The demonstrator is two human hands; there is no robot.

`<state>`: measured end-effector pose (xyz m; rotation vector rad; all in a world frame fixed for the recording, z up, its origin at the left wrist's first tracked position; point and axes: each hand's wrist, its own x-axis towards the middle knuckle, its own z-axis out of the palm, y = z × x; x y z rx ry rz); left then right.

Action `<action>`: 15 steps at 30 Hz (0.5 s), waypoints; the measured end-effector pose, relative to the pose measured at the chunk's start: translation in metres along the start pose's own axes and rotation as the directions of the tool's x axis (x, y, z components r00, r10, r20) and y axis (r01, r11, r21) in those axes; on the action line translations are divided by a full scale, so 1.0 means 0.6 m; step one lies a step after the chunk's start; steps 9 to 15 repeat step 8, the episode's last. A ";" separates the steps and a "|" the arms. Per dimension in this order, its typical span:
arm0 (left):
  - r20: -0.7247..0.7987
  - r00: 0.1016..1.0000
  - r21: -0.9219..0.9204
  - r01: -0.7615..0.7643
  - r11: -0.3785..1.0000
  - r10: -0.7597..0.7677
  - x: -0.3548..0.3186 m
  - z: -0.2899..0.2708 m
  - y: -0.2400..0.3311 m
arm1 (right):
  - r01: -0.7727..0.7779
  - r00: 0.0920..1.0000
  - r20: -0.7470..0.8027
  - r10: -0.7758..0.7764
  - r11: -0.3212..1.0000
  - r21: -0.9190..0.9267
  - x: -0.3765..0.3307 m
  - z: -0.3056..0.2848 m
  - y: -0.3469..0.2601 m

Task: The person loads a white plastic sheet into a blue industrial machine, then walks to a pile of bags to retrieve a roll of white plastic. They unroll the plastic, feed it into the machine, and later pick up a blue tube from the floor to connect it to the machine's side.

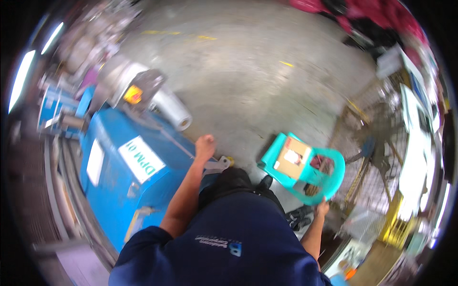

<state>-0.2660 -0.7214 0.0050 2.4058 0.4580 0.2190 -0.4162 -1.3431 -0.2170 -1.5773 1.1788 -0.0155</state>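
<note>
My right hand [322, 208] grips the top of the backrest of a turquoise plastic chair [339, 172]. On the chair's seat lies a flat brown cardboard box [292, 157] with a white label. Held out in front of me, my left hand [205, 147] is curled into a loose fist, with nothing visible in it. It is nearest to the edge of a large blue metal machine housing [176, 164], and I see no contact between them.
A clear plastic film roll [172, 110] lies beyond the blue housing. At the right stand a caged fan [369, 145] and a yellow crate [395, 228]. Pink and black bundles [377, 21] are piled at the far right. Grey concrete floor [238, 71] stretches ahead.
</note>
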 end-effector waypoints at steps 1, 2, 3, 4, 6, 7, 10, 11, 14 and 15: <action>-0.016 1.000 0.005 -0.009 1.000 0.009 0.014 0.008 -0.003 | 0.103 0.987 -0.098 -0.127 0.971 -0.217 0.083 -0.032 0.075; -0.033 0.998 -0.003 0.053 0.999 -0.053 0.024 0.001 -0.001 | -0.018 0.996 -0.089 -0.020 0.914 -0.405 0.093 -0.029 0.071; -0.033 0.993 -0.032 0.116 0.993 -0.117 0.034 0.001 -0.001 | 0.078 0.978 -0.128 -0.164 0.860 -0.505 0.106 -0.036 0.078; -0.020 0.975 -0.091 0.218 0.972 -0.221 0.042 -0.006 0.002 | 0.064 0.989 -0.066 -0.131 0.788 -0.613 0.092 -0.029 0.058; 0.064 0.915 -0.233 0.401 0.886 -0.397 0.070 0.000 0.003 | 0.267 0.960 0.215 -0.181 0.826 -0.497 0.049 -0.050 0.020; 0.052 0.907 -0.301 0.414 0.859 -0.418 0.085 0.004 0.006 | 0.411 0.856 0.420 -0.302 0.890 -0.198 0.036 -0.059 0.014; 0.040 0.896 -0.368 0.424 0.827 -0.442 0.100 0.007 0.005 | 0.429 0.843 0.440 -0.308 0.879 -0.206 0.049 -0.033 -0.023; 0.040 0.896 -0.368 0.424 0.827 -0.442 0.100 0.007 0.005 | 0.429 0.843 0.440 -0.308 0.879 -0.206 0.049 -0.033 -0.023; 0.040 0.896 -0.368 0.424 0.827 -0.442 0.100 0.007 0.005 | 0.429 0.843 0.440 -0.308 0.879 -0.206 0.049 -0.033 -0.023; 0.040 0.896 -0.368 0.424 0.827 -0.442 0.100 0.007 0.005 | 0.429 0.843 0.440 -0.308 0.879 -0.206 0.049 -0.033 -0.023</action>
